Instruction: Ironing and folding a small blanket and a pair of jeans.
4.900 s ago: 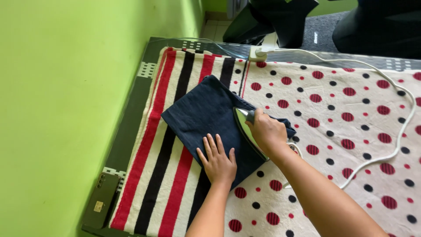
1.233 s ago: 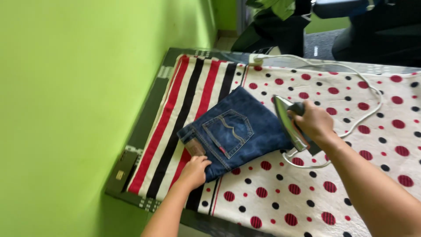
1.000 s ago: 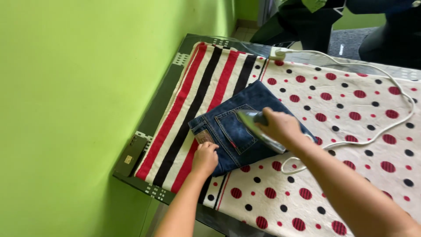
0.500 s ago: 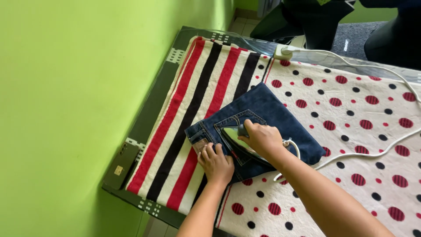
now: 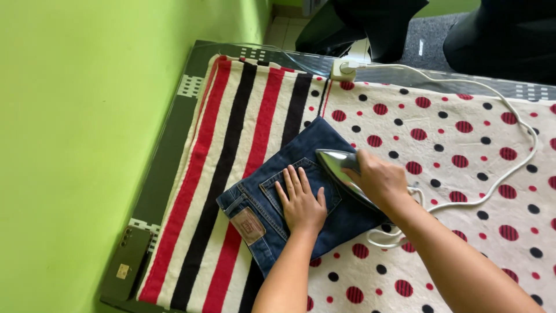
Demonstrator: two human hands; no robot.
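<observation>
Bright green wall (image 5: pixel 75 116) on the left, dark glass-topped table (image 5: pixel 174 133) against it, covered by a cloth: striped red, black and cream section (image 5: pixel 231 133) on the left, cream section with red and black dots (image 5: pixel 463 156) on the right.

Folded blue jeans (image 5: pixel 289 168) lie on the cloth, straddling the seam between stripes and dots, back pocket facing up, brown waistband patch (image 5: pixel 248 225) toward the near edge. Left hand (image 5: pixel 301 202) lies flat on the pocket area, fingers spread, palm pressing the denim down, gripping nothing. Right hand (image 5: pixel 379 179) is closed around the handle of a clothes iron (image 5: pixel 341 174), fingers wrapped tight; the iron's shiny soleplate edge shows, its tip pointing toward the far side, and it sits on the right part of the jeans just beside the left hand's fingertips.

White power cord (image 5: pixel 509 156) runs from the iron in a loop near the right forearm, then swings wide across the dotted cloth to a white plug and socket block (image 5: pixel 343 69) at the table's far edge. A green smartphone (image 5: pixel 124 264) rests on the bare table strip near the wall, at the near left corner, well apart from the jeans. Dark shapes (image 5: pixel 370 20) beyond the far edge, too cropped to identify.
</observation>
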